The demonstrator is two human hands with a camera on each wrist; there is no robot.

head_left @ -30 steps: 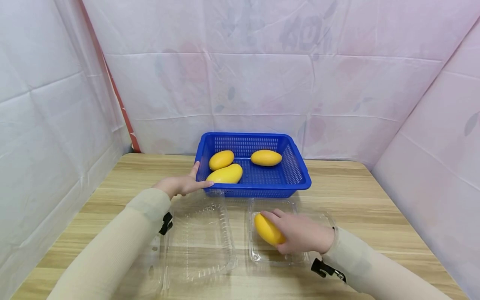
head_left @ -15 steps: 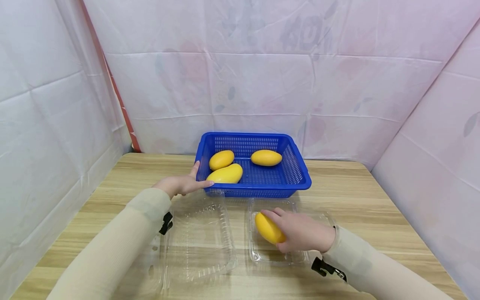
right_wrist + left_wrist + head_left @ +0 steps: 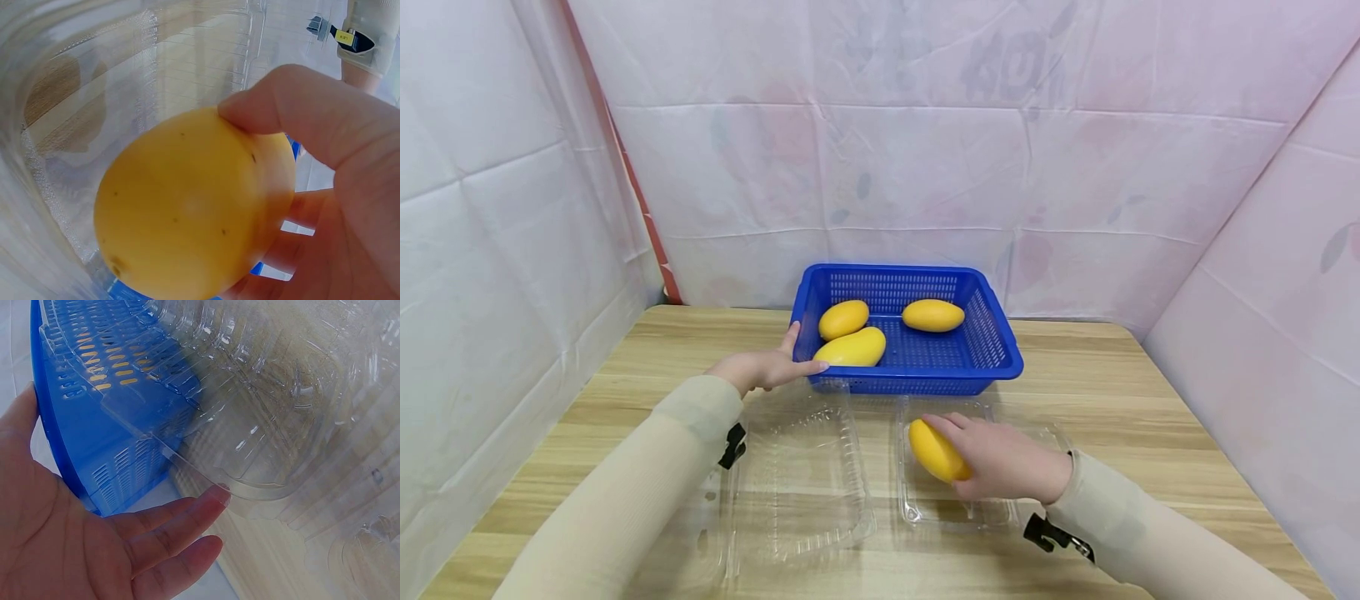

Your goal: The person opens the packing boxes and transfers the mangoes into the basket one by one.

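Observation:
My right hand (image 3: 1011,458) grips a yellow mango (image 3: 936,452), thumb on one side and fingers on the other, over a clear plastic clamshell box (image 3: 910,510). Small dark specks dot the mango (image 3: 187,206) in the right wrist view. My left hand (image 3: 767,368) touches the near left corner of a blue plastic basket (image 3: 925,385), its fingers loosely extended. Inside the basket lie a pale yellow mango (image 3: 852,347) and two deeper yellow mangoes, one at the back left (image 3: 843,320) and one at the right (image 3: 933,316). In the left wrist view, the fingertips overlap clear plastic (image 3: 250,487).
Another clear clamshell box (image 3: 797,483) lies with its lid raised on the wooden table (image 3: 1075,358), left of the one under the mango. White patterned sheets (image 3: 925,167) hang behind the table and along both sides.
The mango in my right hand has shifted very slightly up and away, over the same box. My left hand and the basket have stayed put.

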